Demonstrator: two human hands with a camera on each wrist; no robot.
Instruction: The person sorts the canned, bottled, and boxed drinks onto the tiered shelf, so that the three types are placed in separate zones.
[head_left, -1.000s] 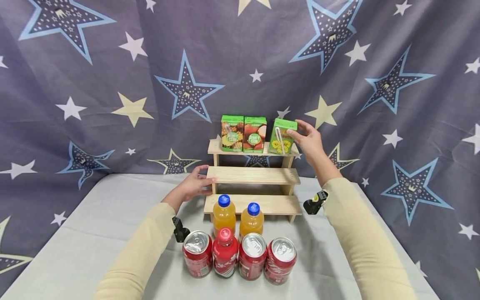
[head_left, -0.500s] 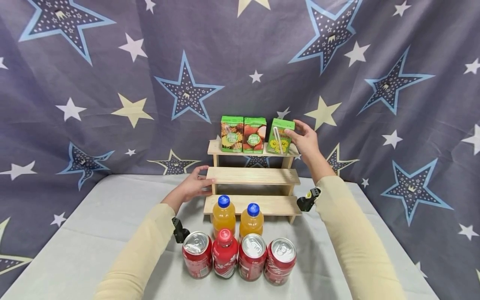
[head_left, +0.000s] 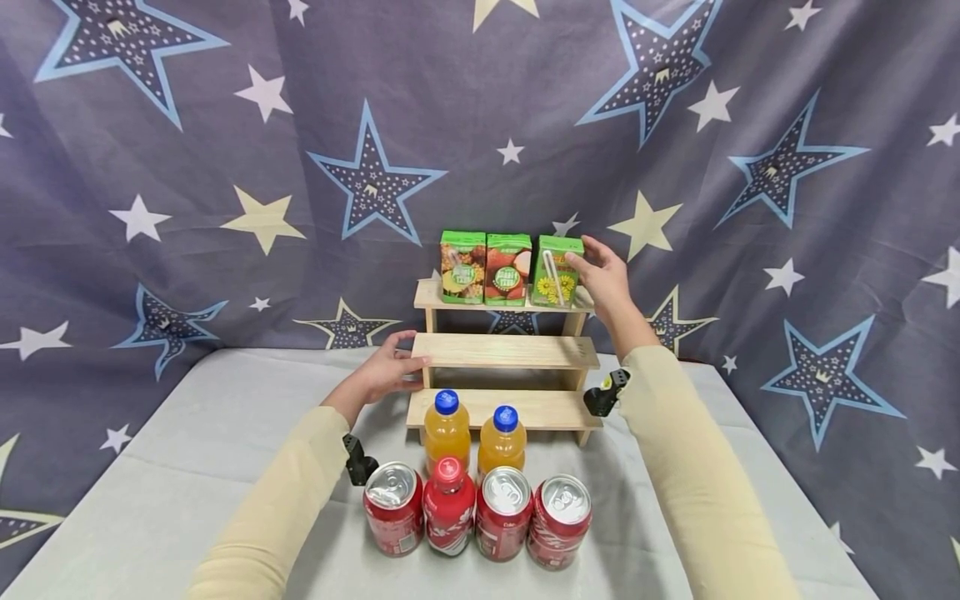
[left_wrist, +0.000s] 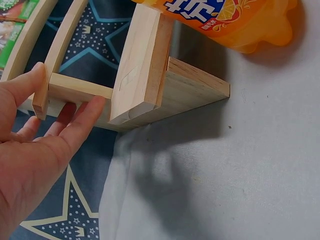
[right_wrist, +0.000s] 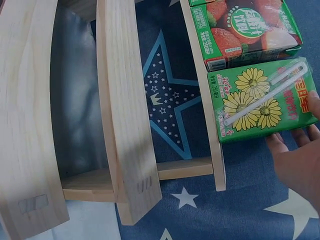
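My right hand (head_left: 606,279) grips a green drink carton (head_left: 556,272) with yellow flowers and a white straw, at the right end of the top step of a wooden three-step display stand (head_left: 506,350). In the right wrist view the flower carton (right_wrist: 260,102) stands close beside a fruit carton (right_wrist: 245,30). Two fruit-printed cartons, one of them (head_left: 462,268) at the left end, share that step. My left hand (head_left: 386,367) holds the stand's middle step at its left end; the left wrist view shows the thumb on the board (left_wrist: 44,82) and fingers beneath it.
Two orange drink bottles with blue caps, one (head_left: 447,425) on the left, stand before the stand. Nearer is a row of red cans (head_left: 504,517) with a red bottle (head_left: 449,508) among them. A star-patterned curtain (head_left: 480,108) hangs behind the pale tabletop (head_left: 225,417).
My right hand has shifted the flower carton left along the top step, narrowing the gap to the middle carton. The left hand has stayed on the stand.
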